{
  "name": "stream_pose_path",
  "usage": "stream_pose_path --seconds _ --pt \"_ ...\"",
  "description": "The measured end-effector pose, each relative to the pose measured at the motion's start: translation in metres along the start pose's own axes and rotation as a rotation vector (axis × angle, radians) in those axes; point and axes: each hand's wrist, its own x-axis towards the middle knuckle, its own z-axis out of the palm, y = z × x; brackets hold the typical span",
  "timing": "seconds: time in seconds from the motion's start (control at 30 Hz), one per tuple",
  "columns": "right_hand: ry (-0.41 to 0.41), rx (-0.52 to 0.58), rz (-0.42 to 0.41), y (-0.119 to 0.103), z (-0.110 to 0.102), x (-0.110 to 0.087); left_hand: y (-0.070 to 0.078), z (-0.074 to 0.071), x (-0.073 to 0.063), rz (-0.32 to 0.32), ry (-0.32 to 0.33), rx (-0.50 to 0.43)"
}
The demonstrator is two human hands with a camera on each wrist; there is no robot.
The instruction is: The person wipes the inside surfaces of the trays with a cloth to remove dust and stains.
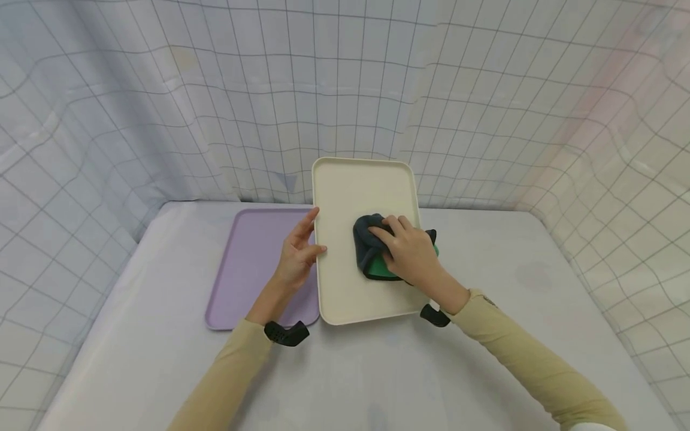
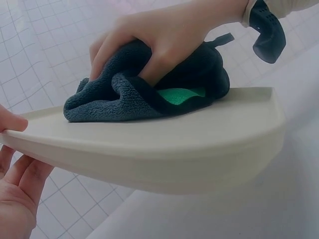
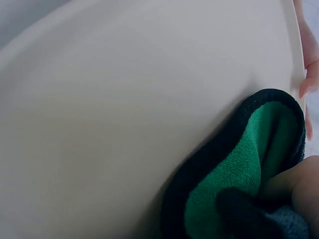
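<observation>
A cream tray (image 1: 345, 191) is held up off the table, tilted, by my left hand (image 1: 295, 257). That hand pinches its left rim, thumb on the upper face and fingers beneath, as the left wrist view shows. My right hand (image 1: 412, 251) grips a bunched cleaning cloth (image 2: 114, 97), dark blue-grey on one side and green on the other, and presses it on the tray's face right of the middle. In the right wrist view the cloth's green side (image 3: 232, 179) with its black edging lies against the tray, close to the thumb.
A purple tray (image 1: 248, 263) lies flat on the white-covered table (image 1: 485, 257) at the left, partly overlapped by the cream tray and left hand. White grid-patterned curtains (image 1: 356, 90) hang behind the table and along both sides. Each wrist carries a black device (image 1: 286, 334).
</observation>
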Motion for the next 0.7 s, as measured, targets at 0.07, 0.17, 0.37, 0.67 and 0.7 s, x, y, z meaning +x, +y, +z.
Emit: stream_pose_path --seconds 0.07,0.17,0.37,0.67,0.7 --pt "-0.004 0.000 0.010 0.001 -0.001 -0.001 0.001 0.000 0.000 -0.002 0.005 -0.001" --pt "-0.017 -0.002 0.022 0.004 -0.002 -0.002 0.001 -0.001 0.001 -0.006 0.011 0.004" --pt "-0.038 -0.013 0.046 0.008 -0.003 -0.009 0.002 -0.002 -0.001 -0.007 0.019 0.016" --pt "-0.058 -0.055 0.023 0.016 -0.003 -0.017 0.004 -0.004 -0.003 -0.015 0.010 0.065" --pt "-0.057 -0.062 0.019 0.018 -0.003 -0.017 0.005 -0.003 -0.002 -0.016 0.017 0.059"
